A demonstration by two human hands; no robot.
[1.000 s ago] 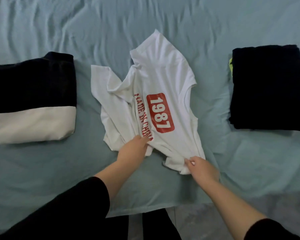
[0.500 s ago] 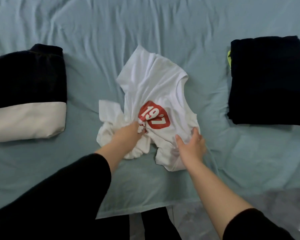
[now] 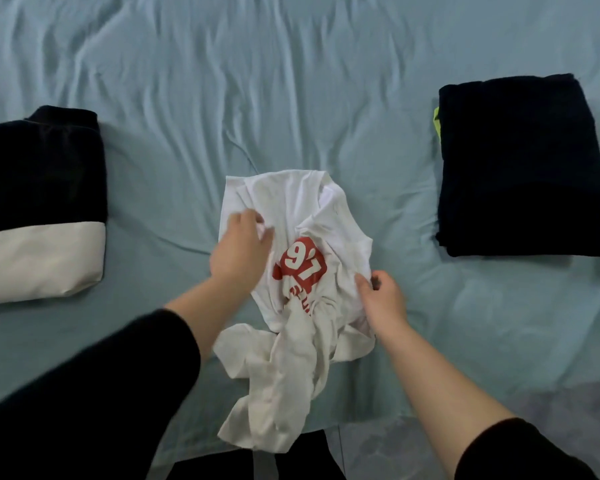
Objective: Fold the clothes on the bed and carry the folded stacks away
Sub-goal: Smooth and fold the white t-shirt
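A crumpled white T-shirt (image 3: 302, 306) is bunched between the two hands on the pale blue bed (image 3: 291, 98), its red print patch with white numerals showing partly in the gap between them. The left hand (image 3: 238, 252) lies on the shirt's upper left part, fingers curled into the cloth and gripping a fold. The right hand (image 3: 383, 299) pinches the shirt's right edge between thumb and fingertips. Below both hands a twisted tail of the shirt trails toward the person, over the near edge of the bed. Well out to the left of the left hand sits a folded black-and-white stack (image 3: 39, 202); well out to the right of the right hand sits a folded black stack (image 3: 520, 168), a sliver of neon yellow-green (image 3: 437, 123) peeking from its left side
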